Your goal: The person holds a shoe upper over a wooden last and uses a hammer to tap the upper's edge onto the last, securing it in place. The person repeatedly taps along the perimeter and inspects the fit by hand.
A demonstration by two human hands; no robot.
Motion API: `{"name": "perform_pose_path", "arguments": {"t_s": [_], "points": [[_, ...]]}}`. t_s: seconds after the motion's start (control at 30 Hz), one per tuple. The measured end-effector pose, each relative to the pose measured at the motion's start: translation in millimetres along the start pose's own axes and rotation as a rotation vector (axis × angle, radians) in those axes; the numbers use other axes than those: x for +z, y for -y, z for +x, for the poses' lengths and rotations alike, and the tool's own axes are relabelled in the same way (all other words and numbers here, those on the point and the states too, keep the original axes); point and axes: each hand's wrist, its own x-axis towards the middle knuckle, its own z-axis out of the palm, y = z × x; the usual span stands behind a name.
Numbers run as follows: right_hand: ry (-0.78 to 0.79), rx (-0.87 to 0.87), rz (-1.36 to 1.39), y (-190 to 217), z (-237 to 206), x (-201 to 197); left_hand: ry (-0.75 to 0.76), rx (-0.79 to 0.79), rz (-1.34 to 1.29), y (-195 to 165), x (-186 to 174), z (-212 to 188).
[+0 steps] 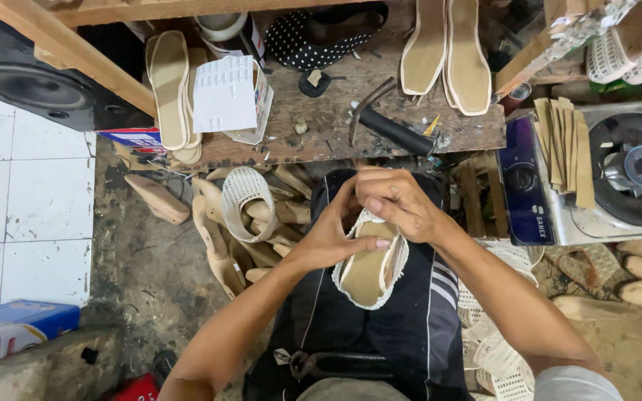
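Over my lap I hold a shoe upper on a last, white mesh edge wrapped over a tan insole, sole side up. My left hand grips its left side with the thumb on the insole. My right hand closes over its far end, fingers pressing the mesh edge down. A pair of dark pincers lies on my lap near my body.
A worn wooden bench ahead carries tan insoles, a black-handled hammer, a white card and a dotted shoe. Wooden lasts and a white mesh upper are piled on the floor at left. A gas stove stands at right.
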Motion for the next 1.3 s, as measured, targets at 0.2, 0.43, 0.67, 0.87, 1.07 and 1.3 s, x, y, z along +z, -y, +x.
{"name": "perform_pose_path", "arguments": {"t_s": [0.2, 0.43, 0.67, 0.87, 1.07, 1.3], "points": [[0.098, 0.033, 0.033, -12, 8, -5, -0.004, -0.024, 0.009, 9, -11, 2], [-0.032, -0.025, 0.016, -33, -1, 10, 0.037, -0.065, -0.004, 16, -19, 1], [-0.128, -0.062, 0.02, -50, -7, 21, 0.024, -0.181, 0.055, 15, -28, -5], [-0.204, 0.015, 0.075, -53, -12, 26, -0.063, -0.043, 0.011, 18, -19, -7], [-0.527, -0.011, 0.373, -53, -26, 51, -0.179, 0.034, 0.061, 22, 3, -21], [-0.689, 0.226, 0.488, -8, -63, 59, -0.056, 0.258, 0.207, -3, 31, -51]]}}
